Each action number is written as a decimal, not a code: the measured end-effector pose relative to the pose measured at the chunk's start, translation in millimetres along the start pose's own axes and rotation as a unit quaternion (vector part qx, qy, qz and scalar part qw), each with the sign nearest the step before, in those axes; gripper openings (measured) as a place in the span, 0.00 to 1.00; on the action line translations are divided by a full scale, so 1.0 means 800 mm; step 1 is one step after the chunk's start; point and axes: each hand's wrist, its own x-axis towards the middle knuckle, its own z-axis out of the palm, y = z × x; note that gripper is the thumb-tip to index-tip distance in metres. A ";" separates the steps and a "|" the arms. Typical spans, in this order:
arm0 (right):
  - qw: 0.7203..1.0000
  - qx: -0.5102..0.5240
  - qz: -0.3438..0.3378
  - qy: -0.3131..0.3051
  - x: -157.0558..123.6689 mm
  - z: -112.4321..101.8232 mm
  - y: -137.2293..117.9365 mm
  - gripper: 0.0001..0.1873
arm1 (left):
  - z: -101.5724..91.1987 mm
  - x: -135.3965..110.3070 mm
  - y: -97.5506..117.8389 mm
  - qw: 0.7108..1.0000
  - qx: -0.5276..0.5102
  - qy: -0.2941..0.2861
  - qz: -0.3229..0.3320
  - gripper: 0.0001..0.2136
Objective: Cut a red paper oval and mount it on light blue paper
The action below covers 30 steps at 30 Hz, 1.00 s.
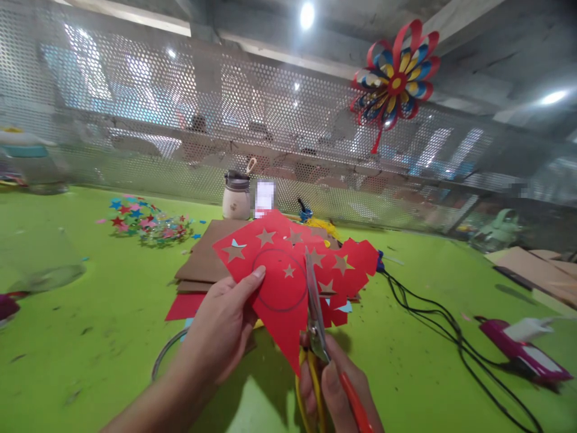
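Between thumb and fingers my left hand [229,325] pinches a sheet of red paper [279,294]. Star-shaped holes pierce the sheet, and a pencil-like circle is drawn around a small star hole. My right hand [338,382] grips scissors [315,325] with one yellow and one red handle. Their blades point up and away, lying at the paper beside the circle's right edge, with a cut running along there. Right of the blades, the sheet continues as a ragged part with more star holes. The fingers of my left hand behind the paper are hidden.
Brown cardboard [198,258] lies stacked behind the paper. Small coloured stars [135,216] are heaped at the back left. A lidded jar [237,195] stands by the perforated screen [279,120]. Black cords [424,313] and a magenta object [523,349] lie right. A paper flower [396,81] hangs above.
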 end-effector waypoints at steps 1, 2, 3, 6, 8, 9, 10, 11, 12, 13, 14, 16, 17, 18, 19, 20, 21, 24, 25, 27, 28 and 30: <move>1.000 0.000 0.001 -0.002 0.000 0.000 -0.001 0.38 | 0.001 -0.001 0.001 1.000 0.001 -0.002 -0.001 0.06; 1.000 -0.001 0.004 -0.001 -0.001 0.000 -0.002 0.38 | 0.002 -0.001 0.002 1.000 0.001 -0.003 -0.002 0.05; 1.000 -0.003 0.009 0.000 -0.001 0.000 -0.003 0.38 | 0.003 -0.001 0.002 1.000 0.000 -0.005 -0.001 0.04; 1.000 -0.008 0.024 0.004 -0.002 0.001 -0.005 0.40 | 0.004 -0.001 0.002 1.000 0.001 0.001 0.003 0.03; 1.000 -0.012 0.025 0.005 -0.003 0.000 -0.006 0.40 | 0.003 -0.001 0.001 1.000 0.005 0.006 0.004 0.05; 1.000 -0.015 0.027 0.006 -0.003 0.001 -0.007 0.40 | 0.003 -0.001 0.001 1.000 0.009 0.007 0.005 0.05; 0.999 -0.018 0.031 0.008 -0.004 0.001 -0.008 0.41 | 0.002 0.000 0.001 1.000 0.012 0.006 0.006 0.06; 0.999 -0.020 0.038 0.012 -0.005 0.001 -0.009 0.41 | 0.001 0.000 0.001 1.000 0.014 0.005 0.007 0.06; 0.999 -0.020 0.046 0.016 -0.005 0.002 -0.010 0.42 | 0.001 0.001 0.001 1.000 0.017 0.004 0.008 0.07; 0.998 -0.019 0.053 0.021 -0.006 0.003 -0.011 0.43 | 0.000 0.001 0.001 1.000 0.020 0.003 0.009 0.07; 0.998 -0.016 0.057 0.024 -0.006 0.004 -0.013 0.43 | -0.001 0.002 0.001 1.000 0.022 0.003 0.009 0.07; 0.998 -0.006 0.063 0.027 -0.008 0.006 -0.015 0.43 | -0.002 0.003 0.001 1.000 0.024 0.002 0.010 0.07; 0.997 0.000 0.066 0.028 -0.008 0.006 -0.016 0.43 | -0.002 0.004 0.001 1.000 0.022 0.003 0.011 0.07; 0.998 0.004 0.065 0.027 -0.008 0.007 -0.017 0.42 | -0.002 0.004 0.001 1.000 0.020 0.005 0.012 0.08; 0.998 0.008 0.062 0.025 -0.009 0.007 -0.017 0.42 | -0.002 0.004 0.001 1.000 0.017 0.007 0.015 0.08; 0.998 0.011 0.060 0.022 -0.009 0.006 -0.016 0.42 | -0.002 0.004 0.001 1.000 0.017 0.009 0.015 0.08; 0.998 0.014 0.056 0.017 -0.008 0.005 -0.014 0.42 | -0.002 0.004 0.001 1.000 0.020 0.008 0.014 0.09; 0.998 0.028 0.053 -0.012 -0.006 0.000 -0.007 0.43 | -0.002 0.001 0.002 0.999 0.036 -0.006 0.009 0.09; 0.998 0.036 0.053 -0.025 -0.005 -0.001 -0.004 0.43 | -0.001 0.000 0.002 0.999 0.041 -0.008 0.010 0.09; 0.996 0.051 0.052 -0.045 -0.003 -0.004 0.001 0.44 | 0.000 -0.002 0.003 0.999 0.043 -0.006 0.015 0.10; 0.996 0.057 0.052 -0.048 -0.003 -0.005 0.002 0.43 | 0.001 -0.003 0.002 0.999 0.041 -0.006 0.014 0.11; 0.996 0.065 0.052 -0.045 -0.002 -0.006 0.003 0.41 | 0.002 -0.004 0.002 0.999 0.032 -0.014 0.003 0.12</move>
